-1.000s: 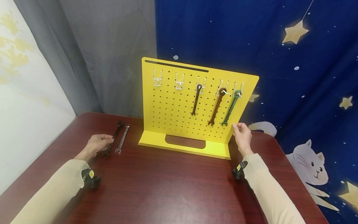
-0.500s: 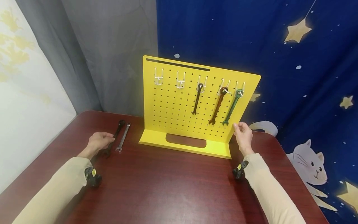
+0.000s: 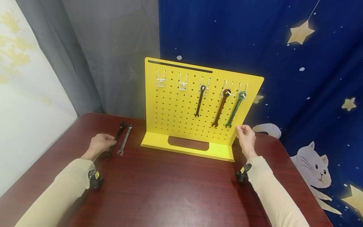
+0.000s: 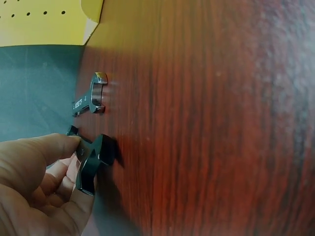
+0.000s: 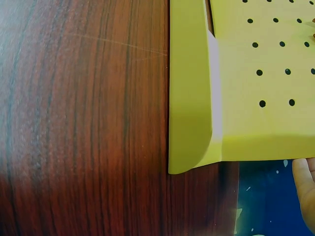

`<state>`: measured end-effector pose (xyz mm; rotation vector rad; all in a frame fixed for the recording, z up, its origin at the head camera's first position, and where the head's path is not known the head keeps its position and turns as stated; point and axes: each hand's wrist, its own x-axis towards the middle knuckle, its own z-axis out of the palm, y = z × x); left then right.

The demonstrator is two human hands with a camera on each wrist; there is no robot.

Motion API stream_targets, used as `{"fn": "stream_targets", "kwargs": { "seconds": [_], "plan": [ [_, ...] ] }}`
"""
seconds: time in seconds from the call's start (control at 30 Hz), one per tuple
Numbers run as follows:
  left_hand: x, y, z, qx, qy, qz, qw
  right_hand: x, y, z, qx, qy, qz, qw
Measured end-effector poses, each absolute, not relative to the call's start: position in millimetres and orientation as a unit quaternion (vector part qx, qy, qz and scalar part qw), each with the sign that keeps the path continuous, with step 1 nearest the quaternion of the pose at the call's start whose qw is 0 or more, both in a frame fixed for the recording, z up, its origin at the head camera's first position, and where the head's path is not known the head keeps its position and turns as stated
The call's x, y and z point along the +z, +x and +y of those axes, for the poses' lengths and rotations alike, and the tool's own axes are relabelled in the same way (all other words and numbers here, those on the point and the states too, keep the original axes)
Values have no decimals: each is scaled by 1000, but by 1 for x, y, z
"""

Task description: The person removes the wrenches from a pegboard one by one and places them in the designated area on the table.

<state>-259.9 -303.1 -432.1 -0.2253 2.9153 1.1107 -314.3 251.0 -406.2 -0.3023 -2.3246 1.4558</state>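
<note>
At the left of the table, my left hand [image 3: 101,145] pinches a black combination wrench [image 3: 119,134] between thumb and fingers. In the left wrist view, the open-ended jaw of this black wrench [image 4: 93,164] sticks out past the fingertips, close over the tabletop. A silver wrench [image 3: 125,140] lies just to its right. My right hand [image 3: 246,138] grips the right edge of the yellow pegboard [image 3: 175,110] low down; only part of that hand shows in the right wrist view. On the board hang a small dark wrench [image 3: 199,102], a brown-red wrench [image 3: 221,108] and a green wrench [image 3: 235,109].
Two white hooks at the board's left, the far-left hook [image 3: 160,82] and its neighbour hook [image 3: 182,85], hold nothing. The board's base [image 3: 158,142] stands on the dark red table [image 3: 170,189]. Behind are a grey curtain [image 3: 119,63] and a blue star-patterned curtain [image 3: 204,37].
The left wrist and forearm have shifted slightly to the right while the hand keeps pinching the black wrench. The right hand and the board stay as they were; the view has shifted a little.
</note>
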Motion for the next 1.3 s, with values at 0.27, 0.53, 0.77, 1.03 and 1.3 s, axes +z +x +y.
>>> {"fn": "stream_targets", "kwargs": {
  "seconds": [0.27,0.53,0.77,1.03,1.3],
  "plan": [
    [-431,-259,-303,355,-70,932,2,-408,-315,251,521,-108,-826,187],
    [-429,-261,-301,329,-68,942,-5,-407,-313,252,524,-106,-824,189],
    [-427,-260,-301,318,-66,946,-11,-408,-314,252,529,-106,-822,182],
    [-427,-260,-300,314,-68,947,-5,-409,-314,252,526,-104,-824,184],
    [-427,-263,-302,306,-68,950,7,-409,-315,253,535,-97,-819,182]
  ]
}}
